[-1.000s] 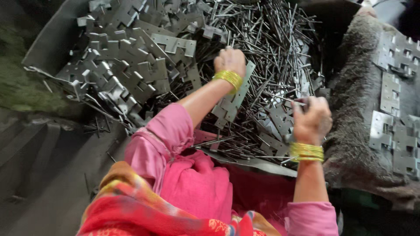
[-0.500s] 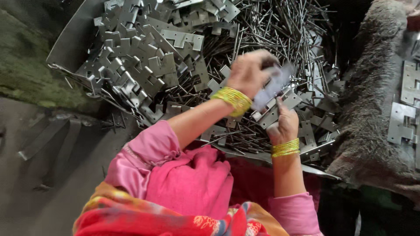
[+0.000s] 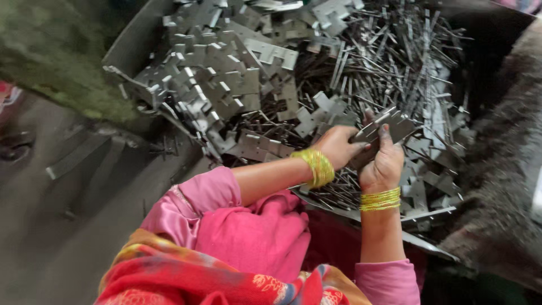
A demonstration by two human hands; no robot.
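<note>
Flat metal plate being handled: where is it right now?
Head view, right of centre: the metal plate is held between the left hand and right hand, above the pile of nails.

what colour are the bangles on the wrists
Yellow-gold: a stack of thin bangles on the left wrist and another on the right wrist, clearest in the head view.

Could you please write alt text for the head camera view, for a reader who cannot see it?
A person's left hand and right hand together hold a flat notched metal plate above a bin heaped with similar grey plates and thin metal pins. Both wrists wear yellow bangles, and the sleeves are pink.
</note>
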